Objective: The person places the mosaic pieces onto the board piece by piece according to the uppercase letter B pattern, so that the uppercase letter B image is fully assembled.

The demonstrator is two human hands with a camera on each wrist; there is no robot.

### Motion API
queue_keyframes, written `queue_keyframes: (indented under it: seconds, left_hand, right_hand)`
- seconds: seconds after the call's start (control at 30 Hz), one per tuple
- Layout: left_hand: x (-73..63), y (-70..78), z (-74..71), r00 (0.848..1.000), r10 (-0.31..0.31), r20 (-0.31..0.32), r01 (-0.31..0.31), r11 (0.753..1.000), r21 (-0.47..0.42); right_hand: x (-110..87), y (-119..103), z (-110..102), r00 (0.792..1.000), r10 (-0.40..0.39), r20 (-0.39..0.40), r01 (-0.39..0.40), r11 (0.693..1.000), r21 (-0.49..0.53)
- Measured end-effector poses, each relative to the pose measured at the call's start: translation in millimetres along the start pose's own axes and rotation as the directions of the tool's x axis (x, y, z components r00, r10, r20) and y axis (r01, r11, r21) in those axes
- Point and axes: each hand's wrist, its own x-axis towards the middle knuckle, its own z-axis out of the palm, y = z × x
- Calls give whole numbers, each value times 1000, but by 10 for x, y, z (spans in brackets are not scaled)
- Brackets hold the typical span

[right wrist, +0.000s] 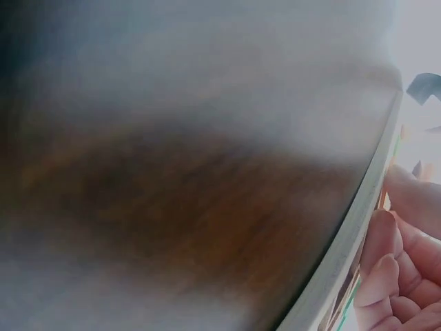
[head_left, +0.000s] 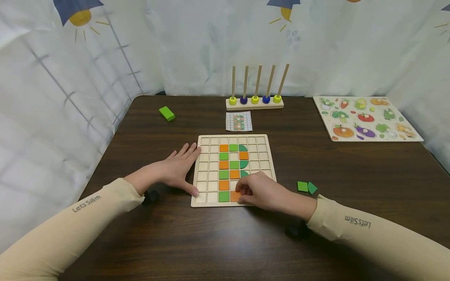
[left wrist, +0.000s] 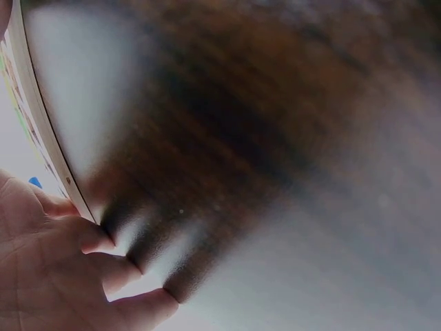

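A pale wooden grid board point(head_left: 208, 175) lies on the dark table, with orange, light green and dark green tiles set in its middle columns. My left hand point(head_left: 177, 166) is spread flat at the board's left edge, thumb on the lower left corner and fingertips by the upper left side. Over the board's lower right, my right hand point(head_left: 261, 191) has its fingers curled, thumb and forefinger pinching an orange square tile point(head_left: 234, 196) in the bottom row. Part of a dark green curved tile point(head_left: 244, 173) shows above that hand, which hides the cells beneath it.
Right of the board lie a light green square tile point(head_left: 302, 186) and a dark green curved tile point(head_left: 312, 188). A pattern card point(head_left: 239, 121) sits behind the board, before a peg stand point(head_left: 254, 104). A green block point(head_left: 166, 113) is back left; a vegetable puzzle point(head_left: 365, 119) back right.
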Motion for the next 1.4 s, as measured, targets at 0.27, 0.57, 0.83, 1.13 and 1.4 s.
queue_keyframes:
  seconds: [0.27, 0.57, 0.83, 1.13, 1.4]
  left_hand:
    - [-6, 13, 2, 1000, -3, 0, 3, 1000, -3]
    - [-2, 27, -13, 1000, -8, 5, 8, 1000, 2]
    - [-15, 34, -16, 1000, -15, 7, 15, 1000, 5]
    - [-2, 14, 5, 1000, -14, 6, 14, 1000, 5]
    - [4, 20, 8, 1000, -15, 8, 15, 1000, 6]
  right_hand:
    - [-118, 120, -140, 999, -37, -20, 37, 999, -11]
    - [-488, 625, -506, 983, 50, -175, -66, 994, -88]
    - [-804, 1090, -691, 955, 230, -187, -246, 967, -70]
    - [-975, 1161, -677, 983, 177, -56, -180, 982, -58]
    - [-944, 1116, -651, 988, 142, -57, -149, 980, -130]
